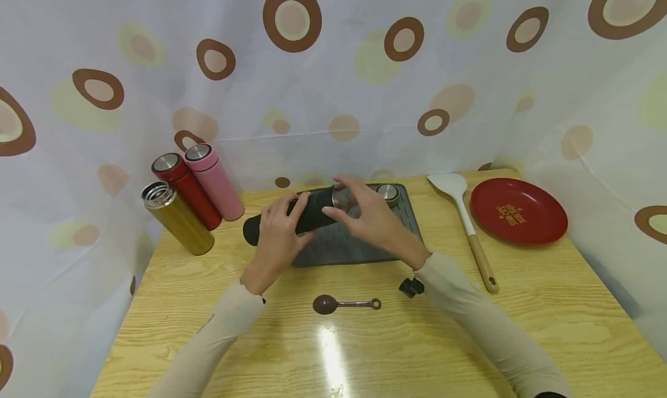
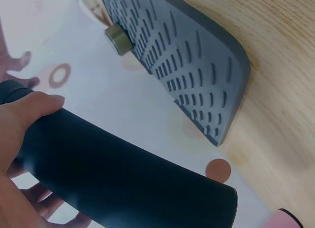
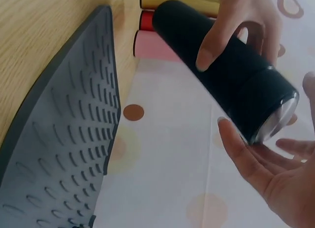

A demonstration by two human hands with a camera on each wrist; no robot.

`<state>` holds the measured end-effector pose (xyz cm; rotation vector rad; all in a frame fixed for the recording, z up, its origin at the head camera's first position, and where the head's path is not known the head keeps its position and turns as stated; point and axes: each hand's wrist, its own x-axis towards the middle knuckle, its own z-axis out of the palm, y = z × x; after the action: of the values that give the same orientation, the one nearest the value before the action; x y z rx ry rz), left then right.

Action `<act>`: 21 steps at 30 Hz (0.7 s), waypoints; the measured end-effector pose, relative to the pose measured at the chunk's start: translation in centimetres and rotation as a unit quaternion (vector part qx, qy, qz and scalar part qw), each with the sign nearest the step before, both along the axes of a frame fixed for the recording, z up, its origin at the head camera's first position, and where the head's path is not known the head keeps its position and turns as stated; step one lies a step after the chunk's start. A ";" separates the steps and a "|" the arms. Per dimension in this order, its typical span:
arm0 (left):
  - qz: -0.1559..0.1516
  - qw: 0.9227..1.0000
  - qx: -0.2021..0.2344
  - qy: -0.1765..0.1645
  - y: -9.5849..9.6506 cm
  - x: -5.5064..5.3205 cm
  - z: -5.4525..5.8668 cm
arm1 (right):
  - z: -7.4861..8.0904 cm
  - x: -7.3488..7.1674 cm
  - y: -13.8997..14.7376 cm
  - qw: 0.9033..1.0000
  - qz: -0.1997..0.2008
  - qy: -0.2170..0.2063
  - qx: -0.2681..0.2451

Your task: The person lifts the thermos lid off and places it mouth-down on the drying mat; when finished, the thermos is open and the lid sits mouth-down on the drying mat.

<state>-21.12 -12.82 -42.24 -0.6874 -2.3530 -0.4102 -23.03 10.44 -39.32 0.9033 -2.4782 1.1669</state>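
A black thermos is held tilted above the dark mat, its steel-topped lid pointing right. My left hand grips it round the body, thumb on one side and fingers on the other, as the left wrist view also shows. At the lid end is my right hand, thumb and fingers spread around the lid; in the right wrist view a fingertip is right by the lid's edge. The dark grey ribbed mat lies beneath. At its back right corner stands a gold-sided lid.
To the left stand an uncapped gold thermos, a red one and a pink one. A brown spoon lies in front of the mat. On the right are a white spatula with a wooden handle and a red plate.
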 end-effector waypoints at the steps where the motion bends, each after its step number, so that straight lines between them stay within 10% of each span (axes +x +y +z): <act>1: 0.001 1.000 -0.008 0.007 0.1 0.1 0.0 | 0.1 0.2 -0.1 1.000 -0.004 -0.006 0.005; 14: 0.005 0.997 -0.043 0.068 1.1 0.1 0.2 | -0.3 0.5 0.8 0.984 0.055 -0.137 -0.099; 21: 0.007 0.995 -0.044 0.089 1.2 0.2 0.4 | -0.6 0.3 1.5 0.989 0.076 -0.086 -0.094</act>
<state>-20.89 -11.58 -41.84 -0.7171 -2.2169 -0.2290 -22.73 11.94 -39.95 0.9896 -2.4105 1.5605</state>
